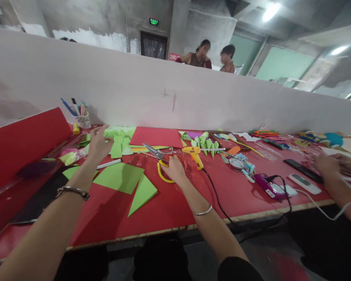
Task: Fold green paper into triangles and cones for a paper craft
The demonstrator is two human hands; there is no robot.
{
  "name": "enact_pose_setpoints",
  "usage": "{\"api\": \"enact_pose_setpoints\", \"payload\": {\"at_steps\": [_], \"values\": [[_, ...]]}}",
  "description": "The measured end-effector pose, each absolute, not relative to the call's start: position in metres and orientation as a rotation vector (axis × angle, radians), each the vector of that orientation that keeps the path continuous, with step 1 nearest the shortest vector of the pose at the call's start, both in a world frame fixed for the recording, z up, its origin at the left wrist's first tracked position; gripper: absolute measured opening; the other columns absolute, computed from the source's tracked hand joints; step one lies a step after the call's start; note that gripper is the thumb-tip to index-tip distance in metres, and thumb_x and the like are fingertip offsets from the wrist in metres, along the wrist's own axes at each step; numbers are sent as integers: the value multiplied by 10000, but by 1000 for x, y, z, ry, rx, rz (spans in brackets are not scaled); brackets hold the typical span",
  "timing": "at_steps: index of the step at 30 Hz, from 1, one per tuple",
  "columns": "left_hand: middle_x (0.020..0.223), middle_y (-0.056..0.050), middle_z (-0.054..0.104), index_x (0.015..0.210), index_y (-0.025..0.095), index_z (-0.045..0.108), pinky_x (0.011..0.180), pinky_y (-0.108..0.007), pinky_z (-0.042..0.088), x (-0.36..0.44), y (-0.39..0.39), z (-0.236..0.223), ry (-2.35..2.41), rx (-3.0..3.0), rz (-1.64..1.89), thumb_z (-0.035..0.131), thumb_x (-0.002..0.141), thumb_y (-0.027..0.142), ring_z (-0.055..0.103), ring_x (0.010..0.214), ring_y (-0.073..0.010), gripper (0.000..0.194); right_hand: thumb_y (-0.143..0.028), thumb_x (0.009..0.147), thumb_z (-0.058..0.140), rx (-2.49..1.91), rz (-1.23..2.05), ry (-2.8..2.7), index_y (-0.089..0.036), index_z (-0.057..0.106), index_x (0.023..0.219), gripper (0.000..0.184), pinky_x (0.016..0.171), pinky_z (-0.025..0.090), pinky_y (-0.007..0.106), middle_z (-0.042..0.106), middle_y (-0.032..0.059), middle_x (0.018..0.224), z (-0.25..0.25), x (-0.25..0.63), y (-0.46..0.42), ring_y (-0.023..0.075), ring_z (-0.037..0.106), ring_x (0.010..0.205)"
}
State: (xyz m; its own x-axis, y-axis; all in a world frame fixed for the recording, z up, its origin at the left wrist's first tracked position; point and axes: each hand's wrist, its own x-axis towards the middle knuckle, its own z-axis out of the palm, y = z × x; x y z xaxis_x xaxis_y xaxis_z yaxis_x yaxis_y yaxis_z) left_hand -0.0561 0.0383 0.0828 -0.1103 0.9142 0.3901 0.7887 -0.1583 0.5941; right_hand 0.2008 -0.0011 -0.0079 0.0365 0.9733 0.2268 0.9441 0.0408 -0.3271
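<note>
My right hand (174, 168) is closed on the yellow-handled scissors (154, 151), whose blades point up and left over the table. Raised above the left side of the table, my left hand (99, 145) has its fingers apart, with nothing visible in them. Near it are small light-green paper pieces (117, 147). Below the hands lie a large green paper sheet (121, 177) and a folded green paper triangle (143, 194). A white pen or marker (109, 164) rests at the large sheet's upper edge. To the right of the scissors is a yellow glue gun (195, 157).
A low white partition (175, 101) backs the red table (175, 210). Left stand a pen cup (83, 120) and a red board (26, 144). Right are a purple power strip (267, 186), its cable, a phone (303, 170) and a co-worker's hands (329, 166). Two people stand beyond the partition.
</note>
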Motion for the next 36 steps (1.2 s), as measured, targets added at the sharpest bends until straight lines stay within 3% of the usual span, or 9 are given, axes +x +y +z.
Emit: {"api": "enact_pose_setpoints", "payload": {"at_steps": [2,4,6,9,12,17,24,29,36], "values": [[1312,-107,315,1235,81,398,855,-302,432,-49,25,77,1842,2037,1097,368,833,343,581,860,-160,481,-399,747,562,-1939,116,-1958,-99,529,980,381,755,438,290,542,144,1013,-9,202,0,218,572,929],[1214,-82,429,1155,95,483,845,-307,438,-38,6,67,1724,2153,967,358,827,394,582,865,-181,462,-402,746,566,-1955,107,-1968,-93,542,976,386,751,436,288,549,145,1006,-9,203,1,220,575,924],[1177,-91,489,1093,118,545,922,-341,382,-25,-14,53,1599,2301,723,373,806,459,534,1001,-235,477,-414,745,567,-1967,91,-1990,-99,553,966,385,739,437,287,558,140,997,-9,204,0,219,579,911],[1352,-174,332,1207,132,479,970,-432,318,-6,-43,29,1554,2360,354,461,712,584,317,1230,-336,671,-435,755,551,-1984,62,-2030,-117,567,940,368,727,437,290,574,129,972,-8,203,-2,213,581,889],[1411,-170,239,1330,154,319,970,-471,294,6,-61,11,1574,2361,142,528,655,584,231,1269,-367,828,-431,767,535,-1990,-10,-2059,-121,572,935,354,727,438,310,580,131,961,-6,201,-5,225,561,910],[1369,-155,324,1349,163,268,964,-426,311,8,-67,4,1638,2412,176,540,691,468,301,1241,-334,775,-430,753,555,-1959,-122,-2101,-135,572,931,345,737,439,334,584,134,955,-1,200,-7,250,512,972],[1212,-122,492,1156,176,486,907,-371,380,0,-69,8,1494,2438,234,444,760,291,432,1125,-261,414,-434,752,543,-2013,-29,-2110,-151,538,989,369,693,448,323,569,120,990,1,201,-9,244,533,958],[1168,-135,504,1087,137,522,878,-347,396,3,-72,11,1513,2561,118,373,742,104,455,1076,-241,377,-440,757,539,-1990,16,-2124,-160,543,981,359,704,440,305,571,111,992,1,204,-7,230,542,952],[1035,-120,601,1111,167,501,686,-324,439,5,-68,20,1773,2357,233,227,869,229,582,886,-248,371,-470,732,544,-1951,18,-2090,-150,581,861,347,721,418,281,578,100,910,-7,208,-3,212,561,876]]}}
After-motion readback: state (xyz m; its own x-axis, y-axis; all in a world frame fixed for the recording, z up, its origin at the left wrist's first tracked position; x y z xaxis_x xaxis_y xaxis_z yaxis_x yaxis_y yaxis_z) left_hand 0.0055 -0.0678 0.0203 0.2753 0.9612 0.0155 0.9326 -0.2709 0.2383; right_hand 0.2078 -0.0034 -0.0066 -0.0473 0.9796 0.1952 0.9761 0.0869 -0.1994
